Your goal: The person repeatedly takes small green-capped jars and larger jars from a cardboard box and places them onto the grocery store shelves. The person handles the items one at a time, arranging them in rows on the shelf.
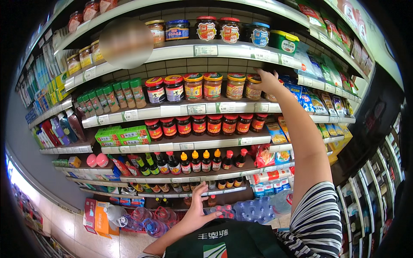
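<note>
My right hand [269,82] reaches up to the shelf of yellow-lidded glass jars. Its fingers are spread around the top of a yellow-lidded jar [253,89] near the right end of the row; whether they grip it I cannot tell. Another jar [270,96] is partly hidden beneath the hand. More yellow-lidded jars [235,86] and red-lidded dark jars [155,90] stand to the left. Low in front of my body, my left hand [200,204] is empty with its fingers apart, above shrink-wrapped bottles [250,209] and below the rows of sauce bottles [195,163].
Green-capped spice shakers [137,93] stand at the left of the jar shelf. Red-labelled jars [214,125] fill the shelf below, beside green boxes [134,135]. Bagged goods [314,103] lie at right. Large plastic bottles [155,225] and an orange carton [105,222] stand on the floor.
</note>
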The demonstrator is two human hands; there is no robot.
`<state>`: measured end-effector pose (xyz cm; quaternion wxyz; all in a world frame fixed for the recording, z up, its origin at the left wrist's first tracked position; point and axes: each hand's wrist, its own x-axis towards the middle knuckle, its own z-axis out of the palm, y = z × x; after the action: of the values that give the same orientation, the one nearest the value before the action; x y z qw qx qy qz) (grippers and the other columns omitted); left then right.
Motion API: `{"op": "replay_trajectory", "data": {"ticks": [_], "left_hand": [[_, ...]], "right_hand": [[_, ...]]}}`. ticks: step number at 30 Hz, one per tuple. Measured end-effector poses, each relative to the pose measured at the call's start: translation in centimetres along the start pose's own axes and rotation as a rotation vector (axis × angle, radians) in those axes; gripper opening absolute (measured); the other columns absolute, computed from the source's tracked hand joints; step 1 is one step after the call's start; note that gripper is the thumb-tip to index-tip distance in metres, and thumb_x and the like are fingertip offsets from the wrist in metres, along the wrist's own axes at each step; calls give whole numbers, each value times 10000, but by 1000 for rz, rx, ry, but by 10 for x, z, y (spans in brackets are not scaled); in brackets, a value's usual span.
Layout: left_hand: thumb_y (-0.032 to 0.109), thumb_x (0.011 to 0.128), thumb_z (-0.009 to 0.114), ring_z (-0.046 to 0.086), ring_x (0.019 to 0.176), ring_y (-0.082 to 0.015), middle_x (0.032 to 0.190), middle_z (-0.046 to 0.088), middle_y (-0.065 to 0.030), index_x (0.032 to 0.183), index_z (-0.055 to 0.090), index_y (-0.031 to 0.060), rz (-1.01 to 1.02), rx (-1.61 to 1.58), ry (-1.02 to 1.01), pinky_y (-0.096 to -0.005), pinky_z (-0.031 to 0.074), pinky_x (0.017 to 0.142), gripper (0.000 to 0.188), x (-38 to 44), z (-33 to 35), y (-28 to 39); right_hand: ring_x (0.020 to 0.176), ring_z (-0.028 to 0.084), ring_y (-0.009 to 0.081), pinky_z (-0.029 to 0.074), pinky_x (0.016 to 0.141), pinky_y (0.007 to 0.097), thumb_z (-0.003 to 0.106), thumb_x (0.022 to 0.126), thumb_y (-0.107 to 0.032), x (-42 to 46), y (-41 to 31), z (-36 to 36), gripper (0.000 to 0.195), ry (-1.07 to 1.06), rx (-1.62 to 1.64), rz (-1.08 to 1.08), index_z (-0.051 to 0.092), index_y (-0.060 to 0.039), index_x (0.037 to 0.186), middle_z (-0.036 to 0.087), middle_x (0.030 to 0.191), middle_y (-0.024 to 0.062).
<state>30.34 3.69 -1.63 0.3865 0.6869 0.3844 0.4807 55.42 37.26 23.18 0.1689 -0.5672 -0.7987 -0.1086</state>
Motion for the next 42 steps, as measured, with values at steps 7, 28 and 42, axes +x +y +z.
{"op": "replay_trajectory", "data": {"ticks": [7,28,42], "left_hand": [[197,729,763,277,1295,-288,1424,168,-165,1369,165,56,-15,10,-32,-408,349,995,887,2,2,-1],[98,725,758,421,1188,-173,1273,414,-97,1339,259,15,-349,-540,-228,-328,342,1002,795,20,27,19],[100,690,752,409,1196,-166,1275,394,-83,1359,196,40,-495,-684,-233,-333,351,992,872,10,30,20]], "right_hand": [[1118,499,265,204,1026,532,773,640,-316,-48,-7,13,687,641,170,-281,472,-114,1224,542,1158,95],[972,537,145,422,875,284,829,578,-184,-306,-128,97,677,-138,1478,-111,498,-21,1145,553,1025,75],[1163,482,311,366,995,424,102,767,-803,-321,-135,124,982,-390,1996,343,244,-61,1393,465,1262,211]]}}
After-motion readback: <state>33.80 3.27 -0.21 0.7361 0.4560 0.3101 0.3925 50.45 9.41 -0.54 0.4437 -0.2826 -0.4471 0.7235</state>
